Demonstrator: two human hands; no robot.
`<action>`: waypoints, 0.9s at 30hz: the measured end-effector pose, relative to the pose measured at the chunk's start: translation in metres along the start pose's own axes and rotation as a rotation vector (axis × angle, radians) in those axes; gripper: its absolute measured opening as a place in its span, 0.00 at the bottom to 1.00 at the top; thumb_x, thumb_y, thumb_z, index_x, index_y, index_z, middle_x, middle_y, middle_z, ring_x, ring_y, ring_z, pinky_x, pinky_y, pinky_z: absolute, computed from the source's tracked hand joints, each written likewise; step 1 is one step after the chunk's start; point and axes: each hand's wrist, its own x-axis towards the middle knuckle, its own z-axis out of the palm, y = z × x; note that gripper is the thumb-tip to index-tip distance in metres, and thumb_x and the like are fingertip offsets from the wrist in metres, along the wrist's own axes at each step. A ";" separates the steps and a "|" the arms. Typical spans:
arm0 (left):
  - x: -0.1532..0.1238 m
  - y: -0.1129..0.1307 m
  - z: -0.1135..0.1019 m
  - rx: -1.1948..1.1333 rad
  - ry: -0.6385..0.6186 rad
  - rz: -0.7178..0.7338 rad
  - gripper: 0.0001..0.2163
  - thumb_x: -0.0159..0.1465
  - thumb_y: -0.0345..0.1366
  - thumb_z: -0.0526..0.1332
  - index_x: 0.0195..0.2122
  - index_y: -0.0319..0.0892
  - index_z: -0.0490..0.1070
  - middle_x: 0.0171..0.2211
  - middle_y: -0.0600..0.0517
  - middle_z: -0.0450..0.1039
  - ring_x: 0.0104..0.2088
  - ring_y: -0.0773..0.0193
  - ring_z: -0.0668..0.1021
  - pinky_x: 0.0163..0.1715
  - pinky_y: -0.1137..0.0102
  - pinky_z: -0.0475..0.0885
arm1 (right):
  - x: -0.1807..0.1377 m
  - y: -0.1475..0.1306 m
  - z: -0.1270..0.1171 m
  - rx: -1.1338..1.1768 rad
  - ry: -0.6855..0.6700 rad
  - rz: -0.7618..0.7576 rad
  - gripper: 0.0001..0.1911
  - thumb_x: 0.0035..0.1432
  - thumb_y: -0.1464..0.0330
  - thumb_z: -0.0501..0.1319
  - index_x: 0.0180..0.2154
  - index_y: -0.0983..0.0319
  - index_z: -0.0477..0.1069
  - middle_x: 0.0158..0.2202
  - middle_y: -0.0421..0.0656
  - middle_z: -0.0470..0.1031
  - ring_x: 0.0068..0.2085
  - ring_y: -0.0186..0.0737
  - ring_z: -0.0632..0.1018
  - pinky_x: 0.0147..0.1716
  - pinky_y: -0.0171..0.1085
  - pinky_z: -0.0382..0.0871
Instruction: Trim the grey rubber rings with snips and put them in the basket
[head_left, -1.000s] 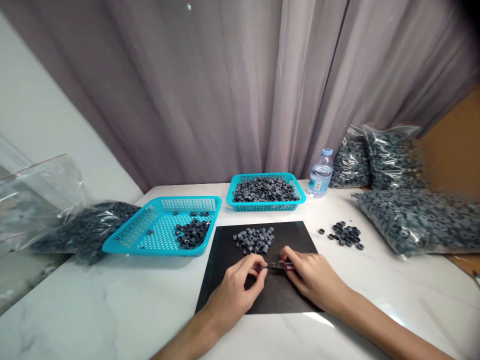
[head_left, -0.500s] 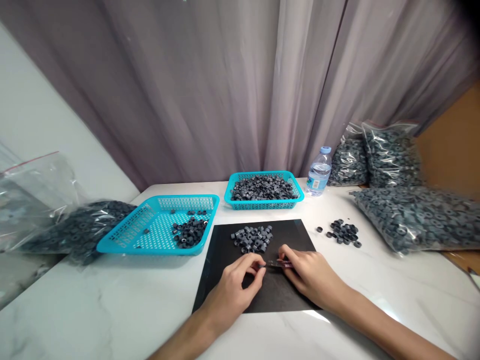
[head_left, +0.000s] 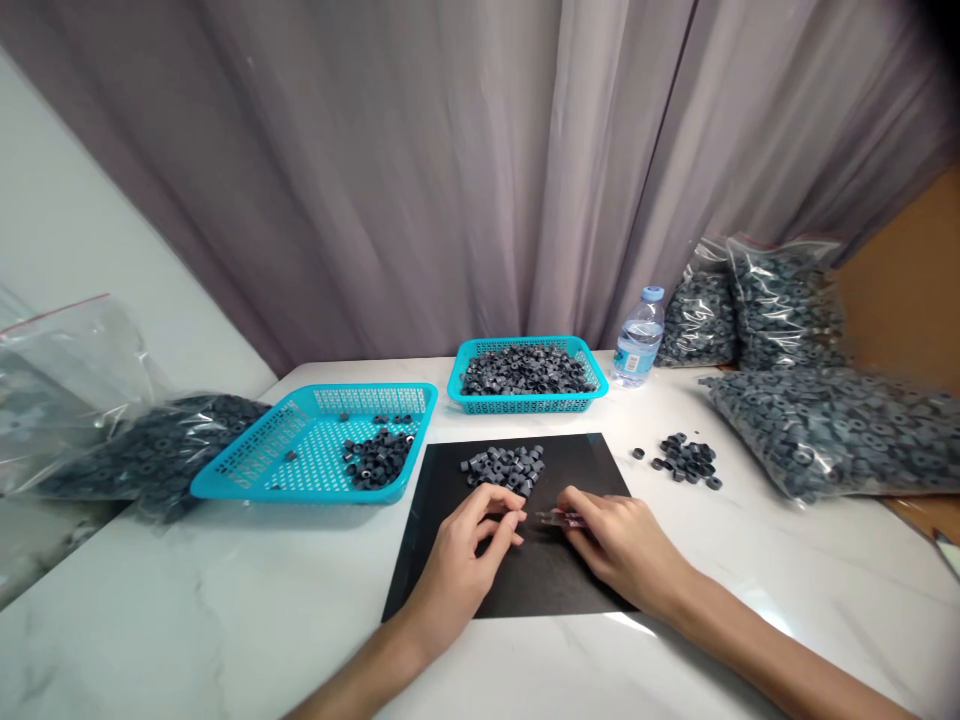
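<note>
Both my hands rest on a black mat (head_left: 465,590) on a white marble table. My left hand (head_left: 469,555) has its fingers curled in a pinch; what the fingertips hold is too small to make out. My right hand (head_left: 622,545) grips a small pink-handled tool (head_left: 559,518) that points left toward the left fingertips. A small heap of dark grey rings (head_left: 504,466) lies on the mat just beyond my left hand.
A teal basket (head_left: 300,450) with a few rings sits left of the mat. A second teal basket (head_left: 525,375), full of rings, stands behind. Loose rings (head_left: 684,460), a water bottle (head_left: 637,340) and bags of rings (head_left: 817,420) lie right; another bag (head_left: 150,455) left.
My left fingertips have drawn slightly away from the tool tip, leaving a small gap. The view has shifted a little; my right hand holds its place.
</note>
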 end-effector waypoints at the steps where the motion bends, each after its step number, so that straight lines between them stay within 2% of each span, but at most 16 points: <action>1: 0.001 0.001 0.000 -0.051 -0.001 -0.026 0.06 0.71 0.39 0.59 0.42 0.43 0.71 0.44 0.49 0.76 0.42 0.60 0.81 0.42 0.67 0.79 | -0.001 0.000 0.000 0.001 0.023 -0.004 0.05 0.68 0.72 0.52 0.39 0.58 0.63 0.30 0.40 0.78 0.27 0.39 0.78 0.27 0.36 0.59; 6: 0.003 0.004 -0.001 -0.318 -0.067 -0.109 0.09 0.69 0.39 0.64 0.45 0.42 0.68 0.45 0.45 0.79 0.40 0.62 0.80 0.37 0.70 0.74 | -0.002 -0.009 -0.007 0.181 0.228 -0.140 0.05 0.69 0.73 0.53 0.44 0.58 0.65 0.31 0.39 0.78 0.25 0.33 0.76 0.27 0.32 0.64; 10: 0.001 0.009 0.001 -0.455 -0.117 -0.158 0.14 0.68 0.39 0.67 0.50 0.44 0.65 0.46 0.47 0.81 0.32 0.70 0.75 0.39 0.71 0.71 | -0.004 -0.022 -0.011 0.323 0.260 -0.244 0.11 0.70 0.71 0.56 0.52 0.60 0.65 0.28 0.37 0.76 0.22 0.31 0.74 0.24 0.30 0.66; 13: -0.002 0.015 0.003 -0.491 -0.140 -0.171 0.15 0.67 0.39 0.68 0.49 0.43 0.65 0.42 0.49 0.81 0.28 0.72 0.71 0.33 0.73 0.67 | -0.007 -0.026 -0.008 0.305 0.291 -0.267 0.14 0.71 0.69 0.57 0.56 0.61 0.64 0.25 0.35 0.74 0.21 0.31 0.73 0.23 0.31 0.66; 17: -0.005 0.021 0.004 -0.504 -0.197 -0.179 0.15 0.65 0.41 0.70 0.47 0.42 0.66 0.38 0.49 0.80 0.31 0.69 0.73 0.30 0.73 0.65 | -0.011 -0.026 -0.005 0.284 0.397 -0.285 0.13 0.71 0.70 0.57 0.56 0.61 0.63 0.26 0.35 0.75 0.20 0.30 0.72 0.22 0.31 0.66; 24: -0.008 0.022 0.005 -0.501 -0.231 -0.188 0.13 0.66 0.42 0.69 0.44 0.43 0.68 0.33 0.53 0.77 0.28 0.69 0.71 0.32 0.71 0.64 | -0.013 -0.020 -0.006 0.247 0.387 -0.323 0.12 0.70 0.71 0.56 0.54 0.60 0.64 0.30 0.39 0.79 0.24 0.33 0.76 0.25 0.33 0.69; 27: -0.009 0.022 0.005 -0.524 -0.235 -0.190 0.13 0.66 0.41 0.69 0.45 0.43 0.68 0.35 0.52 0.78 0.29 0.69 0.71 0.33 0.71 0.64 | -0.013 -0.017 -0.005 0.235 0.389 -0.324 0.13 0.71 0.70 0.57 0.55 0.60 0.64 0.30 0.39 0.79 0.24 0.33 0.77 0.25 0.33 0.68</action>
